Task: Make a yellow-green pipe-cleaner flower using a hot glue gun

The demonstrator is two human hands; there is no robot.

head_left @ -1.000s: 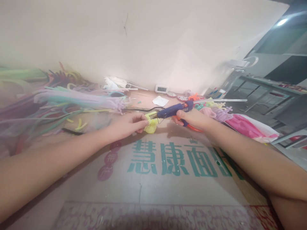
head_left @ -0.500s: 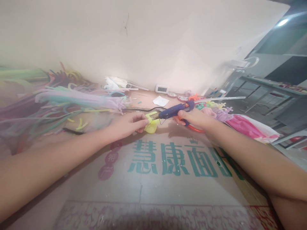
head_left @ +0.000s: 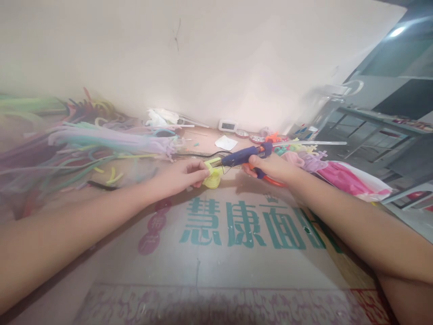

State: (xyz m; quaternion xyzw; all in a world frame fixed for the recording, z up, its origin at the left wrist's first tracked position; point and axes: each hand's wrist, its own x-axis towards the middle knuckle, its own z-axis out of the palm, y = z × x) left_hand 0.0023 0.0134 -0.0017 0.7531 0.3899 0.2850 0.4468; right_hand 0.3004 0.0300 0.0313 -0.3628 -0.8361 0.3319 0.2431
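My left hand (head_left: 194, 174) pinches a yellow coiled piece that looks made of pipe cleaner (head_left: 213, 178), a short yellow stalk sticking out at its top. In my right hand (head_left: 264, 164) is a blue glue gun (head_left: 240, 156) with an orange part below, my fingers wrapped round its handle. A long clear glue stick (head_left: 311, 143) juts out of the gun's back end. The nozzle points left and reaches the yellow piece; whether it touches cannot be made out. A thin wire stand hangs under the gun's front.
Bundles of pastel pipe cleaners (head_left: 111, 140) lie on the left. At the back are a small white digital clock (head_left: 228, 125) and a white paper square (head_left: 226, 143). Coloured flower-like pieces (head_left: 301, 155) and a pink bag (head_left: 348, 178) lie on the right. Printed cardboard (head_left: 233, 266) covers the front.
The glue gun has shifted very slightly left and down, its nozzle still at the yellow piece. Both hands keep their hold, and little else differs.
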